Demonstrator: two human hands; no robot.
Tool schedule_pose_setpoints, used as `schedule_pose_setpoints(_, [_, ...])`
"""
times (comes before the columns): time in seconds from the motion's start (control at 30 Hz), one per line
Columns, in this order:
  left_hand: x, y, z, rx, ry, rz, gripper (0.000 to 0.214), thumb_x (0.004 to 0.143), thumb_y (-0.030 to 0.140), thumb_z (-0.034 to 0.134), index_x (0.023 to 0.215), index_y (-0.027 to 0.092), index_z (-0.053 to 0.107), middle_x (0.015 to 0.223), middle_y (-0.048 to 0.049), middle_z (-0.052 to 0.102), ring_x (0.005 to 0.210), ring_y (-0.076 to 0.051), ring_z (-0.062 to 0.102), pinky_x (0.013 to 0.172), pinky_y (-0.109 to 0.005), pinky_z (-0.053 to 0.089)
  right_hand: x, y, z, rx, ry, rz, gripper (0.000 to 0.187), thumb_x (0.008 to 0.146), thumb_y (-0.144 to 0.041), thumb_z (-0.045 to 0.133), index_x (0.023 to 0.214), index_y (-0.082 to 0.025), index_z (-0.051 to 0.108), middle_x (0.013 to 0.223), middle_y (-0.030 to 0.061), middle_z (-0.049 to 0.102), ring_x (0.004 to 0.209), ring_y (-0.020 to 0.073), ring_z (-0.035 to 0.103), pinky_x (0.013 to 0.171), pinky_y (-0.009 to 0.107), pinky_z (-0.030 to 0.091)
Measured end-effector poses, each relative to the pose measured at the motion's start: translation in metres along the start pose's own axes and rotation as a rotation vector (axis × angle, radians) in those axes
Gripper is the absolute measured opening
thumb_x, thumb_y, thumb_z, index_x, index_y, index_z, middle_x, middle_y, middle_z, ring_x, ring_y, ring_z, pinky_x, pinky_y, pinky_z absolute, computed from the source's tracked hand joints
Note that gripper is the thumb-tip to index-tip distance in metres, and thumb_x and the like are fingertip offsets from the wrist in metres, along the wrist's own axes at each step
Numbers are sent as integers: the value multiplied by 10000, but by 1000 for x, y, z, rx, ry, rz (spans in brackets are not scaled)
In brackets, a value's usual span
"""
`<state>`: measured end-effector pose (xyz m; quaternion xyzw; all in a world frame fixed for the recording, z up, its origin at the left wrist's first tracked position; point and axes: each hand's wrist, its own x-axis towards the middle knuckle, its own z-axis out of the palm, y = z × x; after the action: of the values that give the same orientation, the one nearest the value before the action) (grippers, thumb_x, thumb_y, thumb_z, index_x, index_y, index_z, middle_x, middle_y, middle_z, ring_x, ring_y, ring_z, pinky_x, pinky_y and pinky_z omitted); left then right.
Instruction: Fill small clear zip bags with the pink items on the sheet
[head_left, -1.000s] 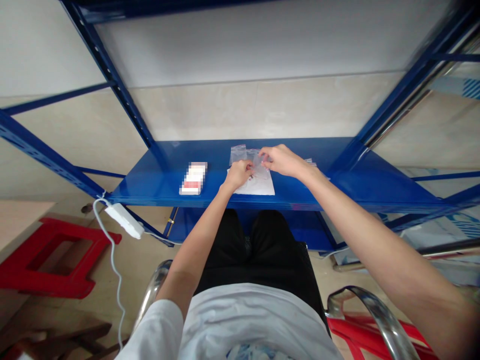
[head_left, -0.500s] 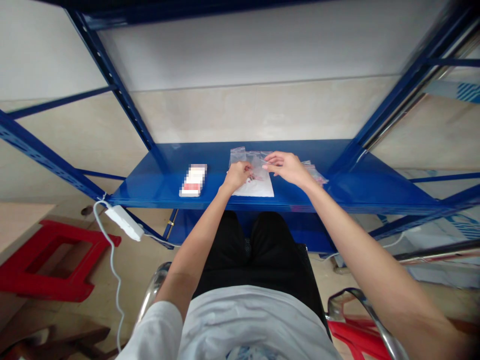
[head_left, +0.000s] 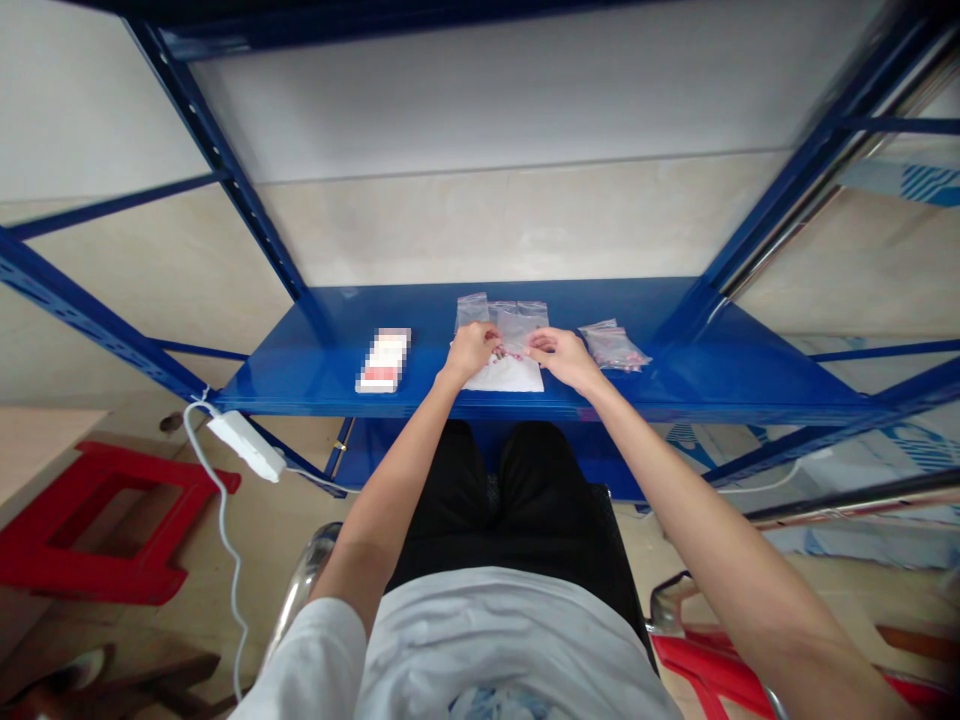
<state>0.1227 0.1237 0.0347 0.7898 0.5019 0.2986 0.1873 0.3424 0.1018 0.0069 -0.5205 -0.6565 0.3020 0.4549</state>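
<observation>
My left hand (head_left: 469, 350) and my right hand (head_left: 561, 356) meet over a white sheet (head_left: 511, 377) on the blue shelf (head_left: 322, 360). Both pinch a small clear plastic bag (head_left: 517, 335) between them, fingers closed on its edges. Tiny reddish bits show inside or under the bag. More clear bags (head_left: 474, 308) lie just behind my hands. A separate pile of filled clear bags (head_left: 613, 346) rests on the shelf to the right of my right hand.
A blurred white and red packet (head_left: 384, 360) lies on the shelf left of my hands. A white power strip (head_left: 246, 444) with a cord hangs at the shelf's left corner. Red stools (head_left: 97, 520) stand on the floor. Blue shelf uprights (head_left: 225, 170) frame the space.
My right hand has drawn back toward me and to the left, uncovering the pile of bags on the right. It has closed again on the bag. The left hand barely moved.
</observation>
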Motion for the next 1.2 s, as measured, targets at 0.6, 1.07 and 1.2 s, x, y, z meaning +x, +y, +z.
schedule_pose_setpoints(0.6, [-11, 33, 27, -432, 226, -236, 561, 951, 230, 762, 1485, 107, 637, 1037, -108, 847, 961, -238, 800, 940, -328, 594, -13, -24, 31, 535, 308, 218, 386, 618, -460, 869, 839, -231, 652, 785, 23, 740, 811, 236, 748, 571, 267, 512])
schedule_pose_setpoints(1.07, [29, 34, 3, -555, 134, -66, 462, 830, 35, 630, 1242, 139, 811, 965, -47, 819, 843, -180, 711, 873, -292, 562, -13, -22, -2, 431, 350, 123, 559, 634, -317, 802, 1143, -299, 572, 765, -72, 696, 740, 183, 714, 597, 239, 497])
schedule_pose_setpoints(1.2, [57, 33, -4, -469, 240, -102, 361, 848, 83, 694, 1173, 169, 824, 981, -57, 820, 905, -200, 734, 890, -287, 546, 12, -17, 4, 287, 252, 62, 398, 631, -257, 781, 981, -264, 593, 752, -65, 672, 645, 180, 691, 589, 279, 549])
